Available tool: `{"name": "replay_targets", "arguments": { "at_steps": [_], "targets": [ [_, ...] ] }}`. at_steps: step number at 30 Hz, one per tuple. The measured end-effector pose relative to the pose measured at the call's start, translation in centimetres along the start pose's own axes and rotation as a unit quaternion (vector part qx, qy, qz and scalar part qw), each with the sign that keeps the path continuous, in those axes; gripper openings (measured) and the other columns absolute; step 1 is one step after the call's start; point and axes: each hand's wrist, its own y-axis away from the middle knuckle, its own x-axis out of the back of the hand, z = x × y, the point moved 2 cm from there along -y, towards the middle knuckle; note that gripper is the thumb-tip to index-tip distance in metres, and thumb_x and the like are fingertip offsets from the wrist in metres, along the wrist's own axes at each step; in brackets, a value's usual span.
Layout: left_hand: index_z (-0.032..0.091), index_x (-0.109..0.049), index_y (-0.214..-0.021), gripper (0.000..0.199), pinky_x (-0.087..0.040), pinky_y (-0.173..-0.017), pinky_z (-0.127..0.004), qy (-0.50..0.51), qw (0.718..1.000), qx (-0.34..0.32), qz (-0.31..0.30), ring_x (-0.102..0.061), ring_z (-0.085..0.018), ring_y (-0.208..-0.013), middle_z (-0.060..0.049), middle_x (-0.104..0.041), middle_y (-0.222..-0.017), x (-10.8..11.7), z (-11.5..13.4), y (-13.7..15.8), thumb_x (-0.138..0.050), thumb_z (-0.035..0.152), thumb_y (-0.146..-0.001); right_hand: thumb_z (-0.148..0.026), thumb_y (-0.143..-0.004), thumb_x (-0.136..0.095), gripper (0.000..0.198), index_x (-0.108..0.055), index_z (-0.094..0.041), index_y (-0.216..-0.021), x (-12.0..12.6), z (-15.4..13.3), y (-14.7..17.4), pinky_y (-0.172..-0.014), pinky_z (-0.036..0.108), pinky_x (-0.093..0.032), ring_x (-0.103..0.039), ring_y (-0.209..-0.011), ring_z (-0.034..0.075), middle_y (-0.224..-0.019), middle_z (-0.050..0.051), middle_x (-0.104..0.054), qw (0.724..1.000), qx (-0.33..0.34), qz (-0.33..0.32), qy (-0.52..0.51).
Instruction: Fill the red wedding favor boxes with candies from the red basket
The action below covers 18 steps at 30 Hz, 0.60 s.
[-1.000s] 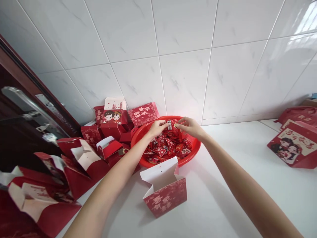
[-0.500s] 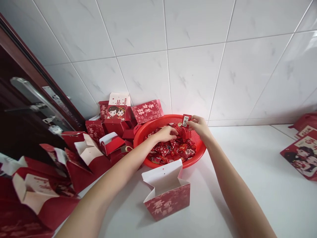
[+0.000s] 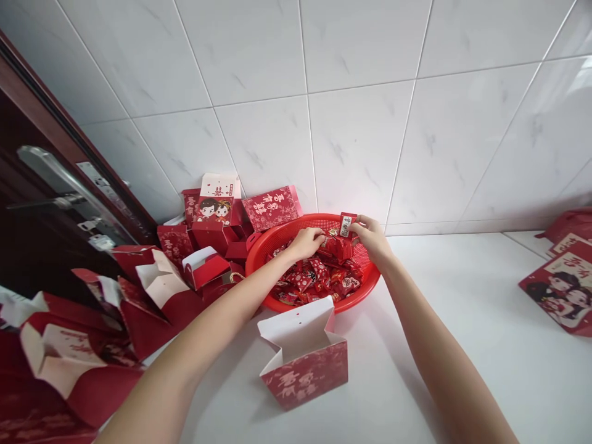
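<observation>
My right hand (image 3: pixel 371 238) pinches a small red packet with a pale label (image 3: pixel 346 224) above the far right rim of a red plastic basket (image 3: pixel 257 261). My left hand (image 3: pixel 306 243) is over the basket's far side with its fingers curled together; whatever they hold, if anything, is hidden. Many red wrapped candies (image 3: pixel 319 269) fill the basket. In front of it stands a red gift box (image 3: pixel 308 373), upright with its white-lined top open and its near face printed with characters.
Opened red boxes (image 3: pixel 161 277) crowd the left side beside a dark door with a metal handle (image 3: pixel 55 179). Closed-looking printed boxes (image 3: pixel 272 208) lean by the tiled wall (image 3: pixel 356 135). More red boxes (image 3: pixel 562 287) stand at the right on the white counter (image 3: pixel 453 296).
My left hand has shifted slightly back and left in the basket, and its fingers have drawn together. The right hand keeps hold of the packet, which has turned slightly.
</observation>
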Motion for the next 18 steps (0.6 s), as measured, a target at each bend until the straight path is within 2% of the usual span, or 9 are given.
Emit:
{"name": "replay_targets", "arguments": {
  "at_steps": [5,10,13,16,18],
  "targets": [
    [0.016,-0.069,-0.081,0.021,-0.049,-0.082,-0.032,0.04,0.998,-0.003,0.041,-0.067,-0.023,-0.086,-0.007,-0.075,-0.088,0.69,0.15,-0.22,-0.051,0.024,-0.09,-0.025,-0.067,-0.059,0.011,-0.059,-0.019,-0.076,-0.24,-0.22,0.47,-0.053,0.023,-0.042,-0.055,-0.062,0.012,-0.069,0.001,-0.065,1.0,-0.005,-0.023,0.019],
    [0.016,-0.069,-0.084,0.022,-0.05,-0.087,-0.032,0.078,0.995,-0.026,0.053,-0.067,-0.022,-0.09,-0.007,-0.076,-0.093,0.7,0.38,-0.19,-0.051,0.025,-0.092,-0.025,-0.066,-0.061,0.014,-0.063,-0.018,-0.078,-0.25,-0.27,0.62,-0.056,0.024,-0.044,-0.059,-0.065,0.013,-0.072,0.002,-0.067,0.999,-0.006,-0.039,0.015],
    [0.016,-0.071,-0.093,0.02,-0.05,-0.09,-0.033,0.108,0.992,-0.023,0.055,-0.068,-0.023,-0.096,-0.008,-0.076,-0.102,0.58,0.37,-0.11,-0.053,0.025,-0.091,-0.026,-0.066,-0.064,0.017,-0.064,-0.018,-0.081,-0.25,-0.18,0.61,-0.056,0.024,-0.044,-0.059,-0.065,0.013,-0.072,0.002,-0.068,0.999,-0.004,-0.052,0.01],
    [0.017,-0.071,-0.104,0.023,-0.052,-0.088,-0.032,0.1,0.994,0.003,0.038,-0.069,-0.022,-0.094,-0.007,-0.076,-0.106,0.4,0.26,0.12,-0.054,0.021,-0.089,-0.027,-0.065,-0.066,0.018,-0.064,-0.018,-0.08,-0.28,-0.04,0.55,-0.056,0.024,-0.044,-0.059,-0.065,0.014,-0.071,0.002,-0.068,0.998,-0.001,-0.059,0.007],
    [0.019,-0.073,-0.102,0.025,-0.051,-0.084,-0.03,0.056,0.998,-0.001,-0.003,-0.069,-0.021,-0.09,-0.005,-0.077,-0.102,0.27,0.3,0.39,-0.054,0.017,-0.086,-0.027,-0.065,-0.066,0.017,-0.063,-0.018,-0.079,-0.33,0.01,0.52,-0.056,0.024,-0.043,-0.058,-0.064,0.014,-0.07,0.002,-0.068,0.998,0.001,-0.061,0.007]
  ]
}}
